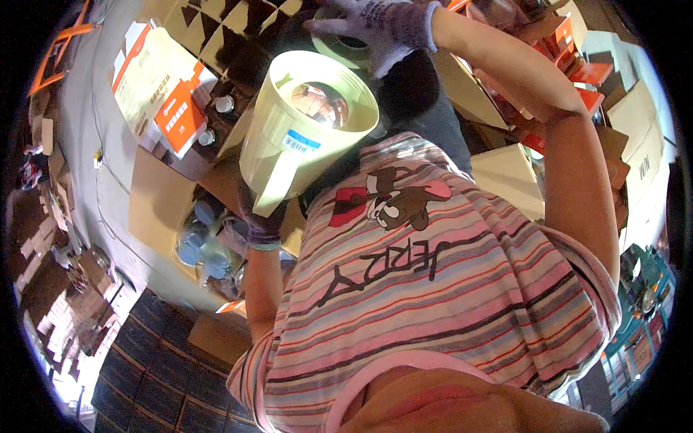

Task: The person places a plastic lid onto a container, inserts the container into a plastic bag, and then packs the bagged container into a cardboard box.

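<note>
A pale green jug (263, 137) with a handle and a blue-and-white label is tilted so its wide open end shows. A shiny, mirror-like rounded piece (320, 105) sits inside it. My left hand (261, 220), in a dark purple glove, supports the jug at its lower end, its fingers mostly hidden behind it. Beyond the rim, my right hand (386, 32) in a greyish-purple glove has its fingers spread and holds nothing that I can see. Just below that hand is a pale green round part (339, 52) with a dark centre, partly covered.
An orange-and-white printed carton (162, 94) stands at the left, with small white-capped items (224, 104) beside it. Below it, an open box holds clear bluish plastic pieces (209, 242). A divided cardboard insert (224, 32) lies at the far side. Orange packaging (567, 54) fills boxes at the right.
</note>
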Tool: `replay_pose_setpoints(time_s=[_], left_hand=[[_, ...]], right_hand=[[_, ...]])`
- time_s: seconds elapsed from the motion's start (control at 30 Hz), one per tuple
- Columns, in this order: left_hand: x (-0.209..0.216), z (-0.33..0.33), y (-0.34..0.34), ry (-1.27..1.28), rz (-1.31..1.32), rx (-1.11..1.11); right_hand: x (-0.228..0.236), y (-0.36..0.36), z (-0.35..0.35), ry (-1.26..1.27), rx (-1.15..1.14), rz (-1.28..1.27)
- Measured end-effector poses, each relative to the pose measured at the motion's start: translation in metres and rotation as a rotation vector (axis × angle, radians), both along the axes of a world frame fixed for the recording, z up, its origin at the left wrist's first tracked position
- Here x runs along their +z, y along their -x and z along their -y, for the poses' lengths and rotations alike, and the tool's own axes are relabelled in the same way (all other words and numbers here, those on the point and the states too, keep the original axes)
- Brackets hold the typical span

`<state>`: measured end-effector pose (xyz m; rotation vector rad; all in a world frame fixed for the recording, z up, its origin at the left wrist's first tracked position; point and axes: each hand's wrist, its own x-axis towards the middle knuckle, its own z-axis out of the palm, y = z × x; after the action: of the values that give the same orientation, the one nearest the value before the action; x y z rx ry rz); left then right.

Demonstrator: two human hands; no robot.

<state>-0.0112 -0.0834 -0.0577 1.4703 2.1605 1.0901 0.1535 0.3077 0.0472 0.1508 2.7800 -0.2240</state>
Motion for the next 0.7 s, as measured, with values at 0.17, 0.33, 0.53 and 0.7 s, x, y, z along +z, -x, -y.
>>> replay_pose_setpoints(time_s=[0.17, 0.33, 0.53, 0.7], left_hand=[[0.006, -0.01, 0.0, 0.048, 0.161, 0.038], [-0.003, -0.012, 0.021, 0.133, 0.239, -0.014], [0.02, -0.025, 0.023, 0.205, 0.535, -0.047], [0.02, -0.027, 0.025, 0.17, 0.465, -0.112]], right_hand=[[0.015, -0.022, -0.035, 0.42, -0.191, -0.346], [0.022, -0.021, 0.0, 0.692, 0.05, -0.543], [0.022, -0.006, 0.009, 0.745, 0.1, -0.567], [0.015, -0.001, 0.013, 0.788, 0.182, -0.615]])
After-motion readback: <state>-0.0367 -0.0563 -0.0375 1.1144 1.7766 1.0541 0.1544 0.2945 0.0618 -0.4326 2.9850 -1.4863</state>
